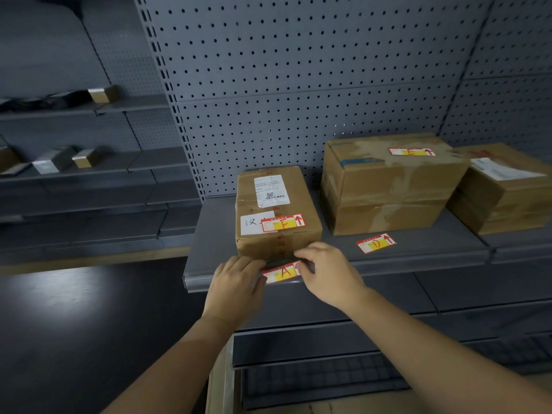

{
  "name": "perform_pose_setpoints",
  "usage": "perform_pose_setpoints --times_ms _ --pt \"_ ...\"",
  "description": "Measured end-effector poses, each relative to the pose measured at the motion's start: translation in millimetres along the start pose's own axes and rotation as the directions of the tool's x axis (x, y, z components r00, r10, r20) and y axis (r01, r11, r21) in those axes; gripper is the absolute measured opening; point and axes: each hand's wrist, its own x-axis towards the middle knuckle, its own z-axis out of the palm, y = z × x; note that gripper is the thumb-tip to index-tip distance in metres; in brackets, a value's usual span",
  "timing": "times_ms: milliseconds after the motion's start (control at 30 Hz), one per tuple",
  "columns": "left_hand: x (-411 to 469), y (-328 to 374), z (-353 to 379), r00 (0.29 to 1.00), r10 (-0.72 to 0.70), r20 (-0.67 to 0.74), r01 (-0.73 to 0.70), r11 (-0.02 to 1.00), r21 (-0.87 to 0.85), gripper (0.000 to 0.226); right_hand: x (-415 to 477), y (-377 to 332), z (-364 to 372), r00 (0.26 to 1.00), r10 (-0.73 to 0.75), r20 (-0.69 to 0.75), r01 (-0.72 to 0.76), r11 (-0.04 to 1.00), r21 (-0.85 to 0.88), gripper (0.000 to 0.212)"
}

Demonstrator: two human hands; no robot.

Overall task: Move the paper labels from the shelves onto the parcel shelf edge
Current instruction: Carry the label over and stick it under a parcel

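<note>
Both hands, left [236,282] & right [324,271], pinch "A" label [282,272] ends, long axis along shelf edge [388,265]; "D" label [375,242] nearer right.

Bare shelf [215,234] at centre left offers clearance; three boxes [388,186] block the centre and right.

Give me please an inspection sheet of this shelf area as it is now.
Surface: grey shelf, front edge mostly bare.
Job's things: label A at the edge; label D flat on the shelf; labels F and E on boxes.
Clutter: three boxes.
Grips: left hand and right hand both pinch label A.
Cables: nothing seen.
Surroundings: pegboard; side shelves with small items.
</note>
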Motion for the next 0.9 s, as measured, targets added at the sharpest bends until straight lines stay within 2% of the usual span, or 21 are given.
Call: perform_pose_setpoints --times_ms 167,267,367,633,733,900 --pt "27.7 28.5 -49.2 0.99 -0.143 0.002 0.143 0.989 -0.034 0.028 0.7 -29.7 -37.5 1.0 -0.026 -0.016 0.026 0.999 -0.03 0.041" --pt "45.0 41.2 -76.9 0.986 -0.159 0.048 0.158 0.987 0.033 0.038 3.5 -47.2 -63.0 0.998 -0.043 -0.042 0.04 0.997 -0.065 0.042" --pt "58.9 49.6 -101.3 0.988 -0.154 0.028 0.153 0.987 0.053 0.041 3.5 -62.5 -89.7 0.995 -0.05 -0.084 0.042 0.995 -0.092 0.042" --pt "80.8 72.9 -131.0 0.997 -0.083 0.001 0.082 0.993 0.085 0.047 -30.2 -74.5 -141.3 0.976 0.01 -0.216 -0.042 0.989 -0.14 0.049" --pt "86.9 89.5 -126.9 0.999 -0.029 0.013 0.029 0.999 0.035 0.048 -50.1 -65.4 -154.6 0.962 0.08 -0.263 -0.125 0.979 -0.16 0.05" --pt "100.2 138.7 -109.4 0.988 0.148 0.052 -0.143 0.986 -0.087 0.042 -91.6 -39.5 -177.1 0.9 0.247 -0.361 -0.319 0.935 -0.156 0.049"
